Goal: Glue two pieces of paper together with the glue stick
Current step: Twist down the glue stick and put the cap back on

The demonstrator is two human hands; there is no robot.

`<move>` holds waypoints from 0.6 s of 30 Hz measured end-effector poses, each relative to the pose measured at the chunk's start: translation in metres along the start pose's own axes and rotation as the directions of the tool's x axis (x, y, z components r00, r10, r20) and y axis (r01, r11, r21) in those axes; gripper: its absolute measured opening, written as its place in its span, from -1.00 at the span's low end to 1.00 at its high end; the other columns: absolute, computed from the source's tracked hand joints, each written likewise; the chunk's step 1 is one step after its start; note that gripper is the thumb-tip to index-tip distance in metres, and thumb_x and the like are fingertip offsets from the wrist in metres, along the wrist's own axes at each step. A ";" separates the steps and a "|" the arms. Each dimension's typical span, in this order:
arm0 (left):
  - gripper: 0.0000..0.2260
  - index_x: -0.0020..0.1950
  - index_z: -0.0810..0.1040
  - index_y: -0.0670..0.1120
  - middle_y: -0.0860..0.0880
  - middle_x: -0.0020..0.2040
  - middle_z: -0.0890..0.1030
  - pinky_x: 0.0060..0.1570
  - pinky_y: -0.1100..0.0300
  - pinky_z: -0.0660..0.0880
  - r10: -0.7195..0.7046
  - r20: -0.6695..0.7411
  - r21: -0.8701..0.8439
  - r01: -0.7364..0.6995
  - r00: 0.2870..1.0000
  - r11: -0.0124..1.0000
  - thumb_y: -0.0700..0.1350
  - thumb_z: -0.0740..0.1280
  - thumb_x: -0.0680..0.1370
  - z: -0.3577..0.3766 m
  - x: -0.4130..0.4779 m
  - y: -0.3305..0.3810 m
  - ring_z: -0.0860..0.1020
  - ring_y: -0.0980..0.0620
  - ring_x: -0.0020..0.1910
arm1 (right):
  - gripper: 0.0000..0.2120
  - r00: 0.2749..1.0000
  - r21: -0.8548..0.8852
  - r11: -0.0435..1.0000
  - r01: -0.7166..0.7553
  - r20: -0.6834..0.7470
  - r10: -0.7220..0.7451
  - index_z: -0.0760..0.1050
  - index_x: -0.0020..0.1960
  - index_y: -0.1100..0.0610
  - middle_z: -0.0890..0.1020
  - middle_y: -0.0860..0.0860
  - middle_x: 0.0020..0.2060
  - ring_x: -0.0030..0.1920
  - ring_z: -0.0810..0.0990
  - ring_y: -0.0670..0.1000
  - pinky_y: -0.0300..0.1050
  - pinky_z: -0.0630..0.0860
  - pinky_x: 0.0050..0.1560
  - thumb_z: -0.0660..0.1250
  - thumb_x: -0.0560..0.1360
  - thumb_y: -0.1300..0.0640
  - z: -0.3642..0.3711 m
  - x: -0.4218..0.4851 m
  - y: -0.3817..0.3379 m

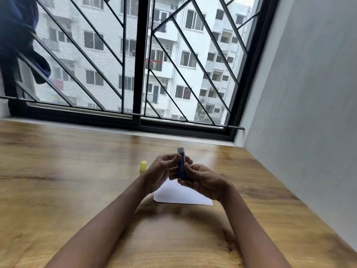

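I hold a blue glue stick (182,165) upright above the table, its white tip uncapped at the top. My left hand (161,172) grips its upper body from the left. My right hand (203,182) holds its lower end from the right. Its yellow cap (143,165) stands on the wooden table (77,180) just left of my left hand. A white sheet of paper (180,194) lies flat on the table beneath my hands, partly hidden by them. I cannot tell whether it is one sheet or two stacked.
A window with black diagonal bars (139,60) runs along the table's far edge. A grey wall (309,93) borders the table on the right. A dark cloth (21,39) hangs at the upper left.
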State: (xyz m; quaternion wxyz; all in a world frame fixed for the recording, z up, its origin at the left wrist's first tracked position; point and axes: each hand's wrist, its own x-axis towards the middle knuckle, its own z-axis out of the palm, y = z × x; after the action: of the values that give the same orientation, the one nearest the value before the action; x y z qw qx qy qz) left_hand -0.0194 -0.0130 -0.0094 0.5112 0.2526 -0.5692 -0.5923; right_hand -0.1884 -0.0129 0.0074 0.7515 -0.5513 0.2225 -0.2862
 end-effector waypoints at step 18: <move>-0.93 -0.12 0.63 -0.13 -0.01 -0.27 0.71 -0.03 0.17 0.57 0.079 -0.336 0.102 -0.047 0.939 0.994 -0.25 0.38 0.44 0.003 0.001 -0.009 0.67 0.03 -0.20 | -0.81 0.810 -0.810 0.573 -0.128 -0.419 -0.411 0.58 -0.34 0.13 0.63 0.04 -0.40 -0.41 0.62 -0.06 -0.12 0.63 -0.21 0.57 0.27 0.11 0.017 0.010 0.006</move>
State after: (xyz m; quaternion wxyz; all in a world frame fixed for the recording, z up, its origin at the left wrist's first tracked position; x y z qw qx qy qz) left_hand -0.0255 -0.0147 -0.0172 0.6082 0.3559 -0.5070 -0.4964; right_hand -0.1688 -0.0061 0.0069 0.2873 -0.7362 0.4921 -0.3651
